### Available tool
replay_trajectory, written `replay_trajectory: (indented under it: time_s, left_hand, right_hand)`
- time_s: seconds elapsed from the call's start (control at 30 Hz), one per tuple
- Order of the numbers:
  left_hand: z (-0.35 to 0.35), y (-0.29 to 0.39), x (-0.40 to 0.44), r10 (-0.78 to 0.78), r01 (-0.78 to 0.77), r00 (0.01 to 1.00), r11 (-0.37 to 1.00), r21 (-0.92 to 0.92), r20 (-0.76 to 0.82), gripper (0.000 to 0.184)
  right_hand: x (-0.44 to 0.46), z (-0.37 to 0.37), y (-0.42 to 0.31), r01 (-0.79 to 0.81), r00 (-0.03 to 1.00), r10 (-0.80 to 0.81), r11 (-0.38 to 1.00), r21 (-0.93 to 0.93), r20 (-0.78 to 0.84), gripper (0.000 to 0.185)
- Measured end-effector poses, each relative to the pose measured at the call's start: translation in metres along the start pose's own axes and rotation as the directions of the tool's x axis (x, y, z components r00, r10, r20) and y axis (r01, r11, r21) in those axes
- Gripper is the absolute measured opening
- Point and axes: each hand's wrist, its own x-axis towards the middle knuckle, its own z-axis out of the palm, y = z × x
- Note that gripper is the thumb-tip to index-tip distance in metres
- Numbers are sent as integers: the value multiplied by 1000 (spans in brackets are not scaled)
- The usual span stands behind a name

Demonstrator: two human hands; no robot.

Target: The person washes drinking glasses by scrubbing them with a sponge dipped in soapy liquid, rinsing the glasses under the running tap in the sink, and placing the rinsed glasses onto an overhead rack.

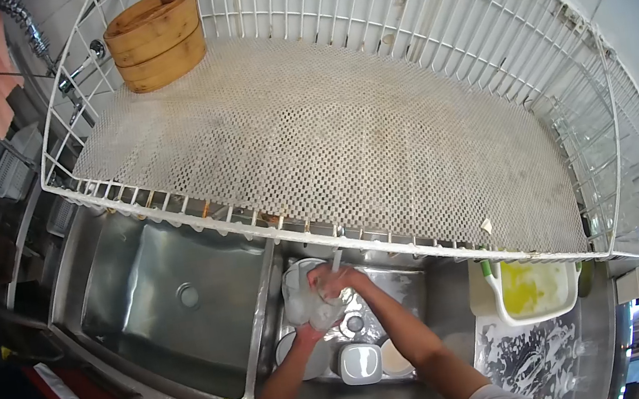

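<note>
Both my hands are over the right sink basin [407, 285], close to the tap [337, 260]. My left hand [309, 332] is closed round a clear glass [326, 315], partly blurred. Just above it, my right hand [331, 279] has its fingers curled on clear glassware; whether this is a second glass I cannot tell. White dishes [295, 276] lie behind the hands at the basin's back left. Nearer to me are a round white plate [300, 357], a square white dish [361, 363] and a round beige dish [395, 358].
A white wire rack [325, 238] with a perforated mat [342, 130] overhangs the sinks. It holds a bamboo steamer [155, 41] and, at right, clear glasses [626, 207]. Left is another steel basin [178, 303]; right, a white tub [547, 312] of yellow-green liquid beside suds [525, 359].
</note>
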Motion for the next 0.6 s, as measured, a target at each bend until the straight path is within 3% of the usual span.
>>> replay_trajectory:
  time_s: [0.03,0.1,0.17,0.2,0.23,0.3,0.33,0.47,0.53,0.6]
  left_hand:
    - [12,-1,2,-19,19,999,1000,-2,32,65]
    - [17,-1,0,-38,38,998,999,10,50,69]
    - [6,-2,-1,-139,137,989,990,-42,-55,74]
    - [4,-2,0,-156,156,982,988,-5,-110,75]
    - [1,1,-1,-154,155,982,988,-1,-110,75]
    - [11,-8,1,-18,17,1000,999,44,22,68]
    - [13,-15,7,-24,23,999,999,29,24,68]
    - [-27,-8,22,128,-131,987,991,21,99,64]
    - [-36,-2,25,205,-210,970,977,25,129,63]
    - [3,-3,22,200,-217,971,968,129,131,62]
  right_hand:
    - [7,-5,8,8,1000,-8,1000,4,3,26]
    - [21,-12,40,122,985,-157,927,354,70,26]
    - [11,-20,52,59,989,-91,965,254,113,23]
    - [2,-16,51,-91,992,38,887,452,124,22]
    - [3,-13,48,-87,992,34,888,452,123,22]
    - [-5,-10,49,-86,995,63,940,329,83,25]
    - [5,-1,58,245,965,-249,968,-52,-85,24]
    - [-36,13,-10,299,934,-302,953,-45,-188,21]
    - [-51,13,-44,215,914,-312,914,-343,-259,19]
    - [-54,11,-47,256,894,-347,915,-312,-284,19]
